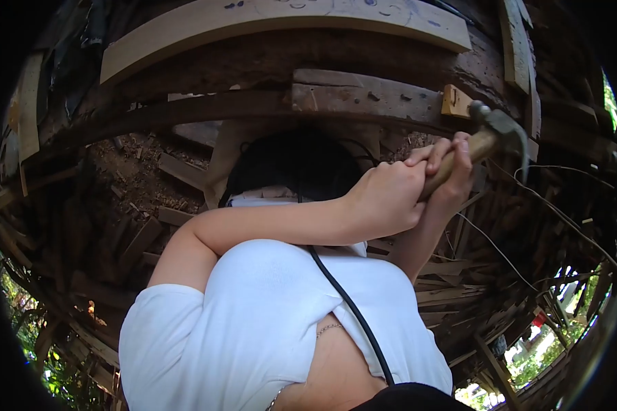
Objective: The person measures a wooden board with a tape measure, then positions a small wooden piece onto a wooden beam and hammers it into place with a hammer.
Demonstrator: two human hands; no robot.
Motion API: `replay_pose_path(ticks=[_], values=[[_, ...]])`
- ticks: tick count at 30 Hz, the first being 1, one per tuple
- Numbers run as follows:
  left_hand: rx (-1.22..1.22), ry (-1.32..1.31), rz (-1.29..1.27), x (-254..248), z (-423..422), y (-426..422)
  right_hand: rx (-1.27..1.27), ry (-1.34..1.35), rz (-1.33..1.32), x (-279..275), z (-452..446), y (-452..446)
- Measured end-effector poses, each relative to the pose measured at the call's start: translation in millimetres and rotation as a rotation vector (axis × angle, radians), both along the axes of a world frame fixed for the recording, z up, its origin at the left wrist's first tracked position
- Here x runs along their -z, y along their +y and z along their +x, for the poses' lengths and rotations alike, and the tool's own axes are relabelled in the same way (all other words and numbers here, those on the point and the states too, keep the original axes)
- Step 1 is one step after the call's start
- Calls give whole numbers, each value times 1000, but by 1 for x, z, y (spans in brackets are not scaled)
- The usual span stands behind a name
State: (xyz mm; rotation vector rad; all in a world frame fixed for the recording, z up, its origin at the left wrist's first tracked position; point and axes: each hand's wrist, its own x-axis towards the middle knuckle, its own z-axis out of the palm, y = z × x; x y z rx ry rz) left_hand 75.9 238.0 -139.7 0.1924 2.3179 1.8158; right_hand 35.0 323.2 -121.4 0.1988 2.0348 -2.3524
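My left hand (391, 195) reaches across my body and is closed around the wooden handle of a claw hammer (485, 142). My right hand (454, 181) is closed on the same handle, close beside the left. The metal head is at the upper right, its curved claw pointing to the right and down. Just left of the hammer's face, a small pale wood block (455, 101) sits at the end of a worn wooden piece (363, 96) along the bench edge. A small dark mark, perhaps a nail, shows on the block.
A long pale board (288, 22) with blue pen marks lies across the dark wooden bench (254, 58). Wood scraps (182, 170) and chips cover the ground below. Stacked timber stands at both sides. Thin wires (562, 216) hang at the right. A black cable (346, 301) runs down my shirt.
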Motion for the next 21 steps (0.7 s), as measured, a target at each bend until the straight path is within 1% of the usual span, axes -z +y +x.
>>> replay_pose_path(ticks=[1, 2, 4, 5, 6, 7, 8, 10, 11, 13, 14, 16, 17, 18, 20, 21], values=[[28, 71, -7, -1, 1, -2, 13, 57, 10, -8, 3, -4], [23, 65, -8, -6, -1, -5, -15, 140, -34, -13, 3, -1], [90, 250, -17, -13, -2, -10, -33, 330, -114, -17, 4, -6], [41, 223, -21, -10, -5, -8, -47, 282, -72, -14, 2, -6], [45, 226, -17, -2, -9, -7, -62, 237, -28, -9, -4, -6], [-2, 39, 70, 8, -14, -6, -70, 92, 22, -1, -12, -5], [-48, -151, 156, 13, -17, -7, -2, -63, 15, 9, -16, -10], [-31, -150, 167, 11, -20, -14, -29, -53, 88, 6, -15, -13], [-6, -56, 116, 6, -15, -15, -32, -56, 88, 2, -12, -13], [83, 73, 20, -7, -11, -22, -15, 144, 6, -6, -5, -12], [81, 64, 21, -5, -12, -22, -17, 135, 7, -6, -5, -14], [72, 216, 33, 2, -14, -20, 14, 323, -60, -4, -2, -19], [87, 50, 12, 3, -17, -19, -9, 193, -39, 1, -8, -14], [95, 57, 16, 7, -18, -16, -3, 14, -4, 11, -16, -13], [-30, -175, 161, 15, -20, -11, -4, -29, 46, 13, -17, -12], [1, -159, 130, 8, -17, -11, -3, -26, 46, 9, -17, -15]])
